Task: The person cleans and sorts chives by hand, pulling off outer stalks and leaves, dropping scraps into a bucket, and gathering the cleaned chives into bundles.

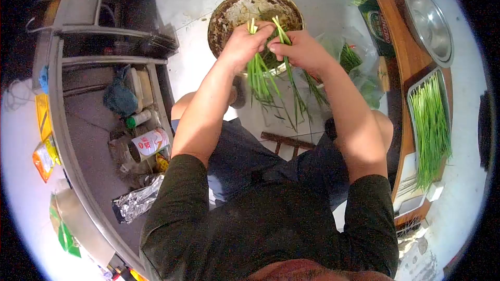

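Over a round, rust-stained basin [221, 23], both of my hands are raised close together. My left hand [245, 47] is closed around a bunch of green chives [260, 80]; their pale ends stick up above the fist and the leaves hang down. A thinner bunch of chives [295, 91] is pinched in my right hand [299, 51], pale ends up, leaves drooping toward the floor. The fingers of the two hands nearly meet, and whether they touch I cannot tell. Dark scraps lie inside the basin, partly hidden by my hands.
At right, a wooden surface [388, 15] carries a metal bowl [429, 23] and a tray [411, 106] of long chives. Plastic bags [371, 52] with greens lie beside it. At left stands a shelf unit [83, 125] with a white can [150, 143] and crumpled foil [136, 198].
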Available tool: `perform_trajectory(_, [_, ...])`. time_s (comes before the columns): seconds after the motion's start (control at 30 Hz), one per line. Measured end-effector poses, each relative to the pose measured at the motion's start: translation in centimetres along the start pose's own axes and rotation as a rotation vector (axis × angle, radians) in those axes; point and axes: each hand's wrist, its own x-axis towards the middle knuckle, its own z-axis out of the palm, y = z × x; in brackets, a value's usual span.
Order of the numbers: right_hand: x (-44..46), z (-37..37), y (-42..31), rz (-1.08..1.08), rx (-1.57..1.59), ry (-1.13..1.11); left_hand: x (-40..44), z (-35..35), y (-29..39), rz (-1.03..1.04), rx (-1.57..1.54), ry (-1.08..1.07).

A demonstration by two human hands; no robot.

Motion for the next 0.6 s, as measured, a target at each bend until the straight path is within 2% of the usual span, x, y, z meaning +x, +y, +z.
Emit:
perform_trajectory(0.07, [-0.2,0.2,-0.1,0.028,0.104,-0.048,-0.3,0.2,0.3,0.016,-0.061,-0.091])
perform_trajectory(0.2, [0.3,0.1,0.1,0.02,0.012,-0.068,-0.1,0.0,-0.4,0.097,0.02,-0.129])
perform_trajectory(0.3, [0.1,0.3,0.2,-0.005,0.024,-0.042,-0.1,-0.1,-0.8,0.033,-0.073,-0.141])
perform_trajectory(0.37, [0.3,0.3,0.3,-0.019,0.044,-0.023,-0.3,0.0,-0.3,0.031,-0.061,-0.034])
perform_trajectory(0.47, [0.3,0.1,0.2,0.03,0.25,-0.017,-0.2,-0.1,0.1,-0.036,-0.112,0.188])
perform_trajectory(0.57, [0.3,0.9,0.6,-0.096,0.266,0.074,0.6,-0.4,-0.9,0.067,-0.127,0.144])
perform_trajectory(0.6, [0.3,0.9,0.4,-0.077,0.198,0.059,0.3,-0.2,-0.6,0.067,-0.048,0.133])
